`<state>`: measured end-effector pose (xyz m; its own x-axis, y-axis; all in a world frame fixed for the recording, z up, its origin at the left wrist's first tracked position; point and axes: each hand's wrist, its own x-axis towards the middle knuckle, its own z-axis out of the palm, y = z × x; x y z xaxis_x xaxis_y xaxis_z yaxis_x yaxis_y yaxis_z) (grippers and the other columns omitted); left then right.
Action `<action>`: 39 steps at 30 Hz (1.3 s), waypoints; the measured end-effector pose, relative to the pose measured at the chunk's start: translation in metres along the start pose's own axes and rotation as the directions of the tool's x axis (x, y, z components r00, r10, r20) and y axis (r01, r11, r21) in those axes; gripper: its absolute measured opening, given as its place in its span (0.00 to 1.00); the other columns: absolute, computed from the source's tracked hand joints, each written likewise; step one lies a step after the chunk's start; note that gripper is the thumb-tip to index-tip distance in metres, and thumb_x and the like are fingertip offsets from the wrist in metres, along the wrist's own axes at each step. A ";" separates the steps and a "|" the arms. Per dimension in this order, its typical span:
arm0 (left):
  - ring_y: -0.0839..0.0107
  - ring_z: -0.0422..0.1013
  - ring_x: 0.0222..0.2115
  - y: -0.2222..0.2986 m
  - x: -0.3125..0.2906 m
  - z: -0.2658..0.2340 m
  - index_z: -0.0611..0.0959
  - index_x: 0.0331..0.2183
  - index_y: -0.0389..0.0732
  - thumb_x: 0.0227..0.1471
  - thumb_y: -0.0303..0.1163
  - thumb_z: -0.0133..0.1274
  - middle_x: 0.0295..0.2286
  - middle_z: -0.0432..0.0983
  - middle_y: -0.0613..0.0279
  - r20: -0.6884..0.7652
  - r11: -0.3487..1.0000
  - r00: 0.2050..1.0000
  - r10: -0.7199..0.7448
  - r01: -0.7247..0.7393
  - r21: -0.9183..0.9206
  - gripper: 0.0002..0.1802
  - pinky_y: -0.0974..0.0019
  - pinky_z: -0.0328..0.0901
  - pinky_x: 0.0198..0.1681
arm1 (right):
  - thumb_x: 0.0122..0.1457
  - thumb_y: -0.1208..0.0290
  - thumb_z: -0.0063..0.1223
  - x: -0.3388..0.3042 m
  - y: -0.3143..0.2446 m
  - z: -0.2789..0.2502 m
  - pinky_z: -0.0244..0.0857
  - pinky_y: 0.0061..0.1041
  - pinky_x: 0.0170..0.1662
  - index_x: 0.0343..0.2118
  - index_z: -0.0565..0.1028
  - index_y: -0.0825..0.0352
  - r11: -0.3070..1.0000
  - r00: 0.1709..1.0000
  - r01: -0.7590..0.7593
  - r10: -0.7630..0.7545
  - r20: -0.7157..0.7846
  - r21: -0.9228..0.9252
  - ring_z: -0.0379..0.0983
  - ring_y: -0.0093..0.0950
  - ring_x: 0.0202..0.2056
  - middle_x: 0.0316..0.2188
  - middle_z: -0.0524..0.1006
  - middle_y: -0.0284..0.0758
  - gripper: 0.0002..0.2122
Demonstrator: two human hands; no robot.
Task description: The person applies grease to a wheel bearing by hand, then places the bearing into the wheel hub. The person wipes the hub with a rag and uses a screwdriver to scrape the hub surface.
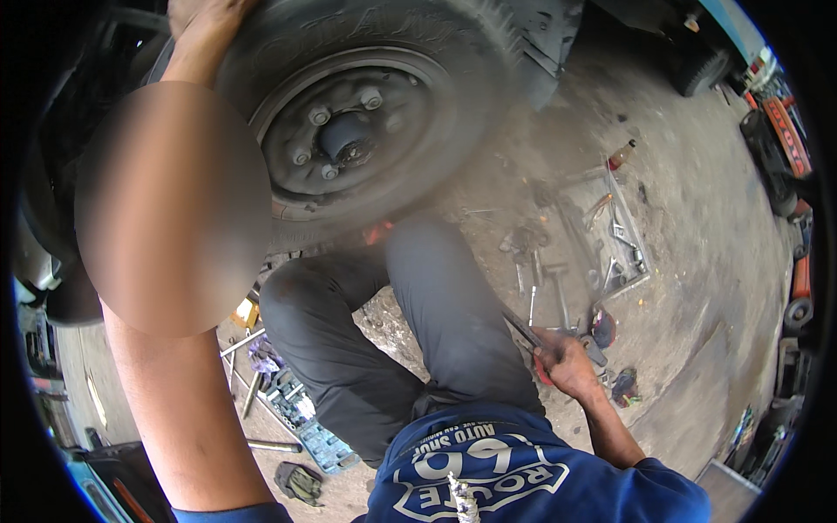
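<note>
Tyre (pixel 466 96) beside left hand (pixel 205 16), dark bar (pixel 520 329) in right hand (pixel 568 366)

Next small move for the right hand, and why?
Probably raise the dark bar toward the wheel: the right hand grips it low, apart from the wheel, while the left hand is up at the tyre's upper edge and the nuts around the hub look unobstructed.
</note>
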<state>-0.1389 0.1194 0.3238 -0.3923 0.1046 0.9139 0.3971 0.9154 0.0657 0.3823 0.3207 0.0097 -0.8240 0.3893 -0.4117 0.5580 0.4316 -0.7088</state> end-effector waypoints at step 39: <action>0.44 0.76 0.41 0.030 -0.014 -0.017 0.85 0.34 0.36 0.60 0.42 0.46 0.36 0.81 0.41 -0.104 0.999 0.994 0.019 -0.023 -0.037 0.20 0.48 0.69 0.48 | 0.62 0.59 0.59 0.033 0.077 0.056 0.68 0.43 0.37 0.38 0.80 0.72 0.995 0.992 -0.070 0.063 -0.106 -0.066 0.78 0.52 0.30 0.25 0.79 0.55 0.17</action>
<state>-0.1076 0.1391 0.3194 -0.2966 0.0814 0.9515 0.4365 0.8977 0.0593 0.3928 0.3210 -0.0906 -0.7722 0.4995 -0.3928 0.6198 0.4557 -0.6389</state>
